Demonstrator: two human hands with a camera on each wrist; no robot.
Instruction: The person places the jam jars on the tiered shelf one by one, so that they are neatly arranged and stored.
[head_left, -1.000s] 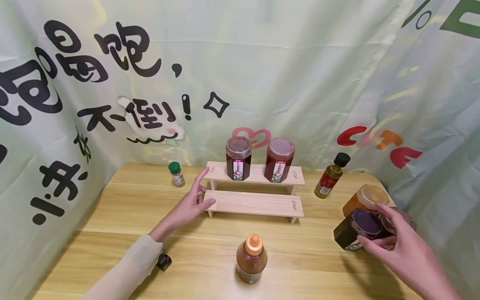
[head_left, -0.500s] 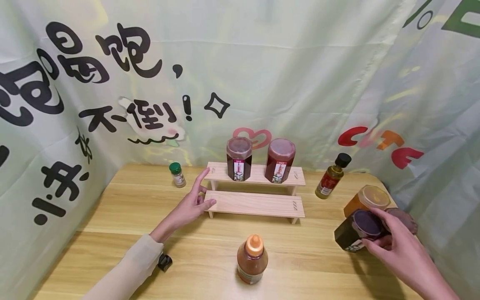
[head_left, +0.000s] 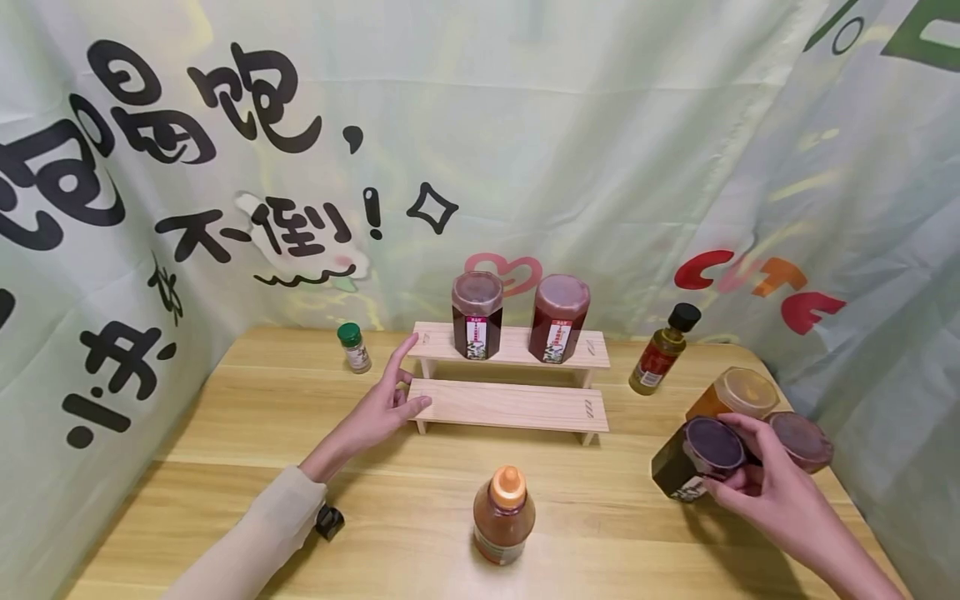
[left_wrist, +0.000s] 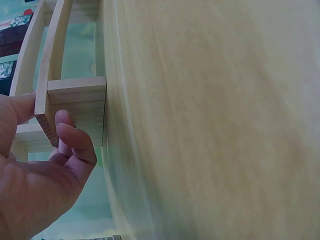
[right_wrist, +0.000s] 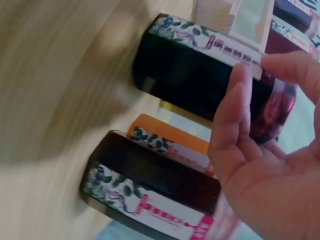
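Head view, left grip (head_left: 378,414): is spreading thumb and index finger against the two-tier wooden stand (head_left: 502,406), probably steadying it.
Dark hexagonal jar (head_left: 670,467): is hanging right of it, apparently off the surface (head_left: 615,517).
Right grip (head_left: 776,496): is pinching the jar near its top, seemingly leaving its base free.

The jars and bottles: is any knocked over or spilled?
Nothing looks odd. Both jars on the rack and the orange-capped bottle stand upright, the right hand holds a dark jar, and no spill shows.
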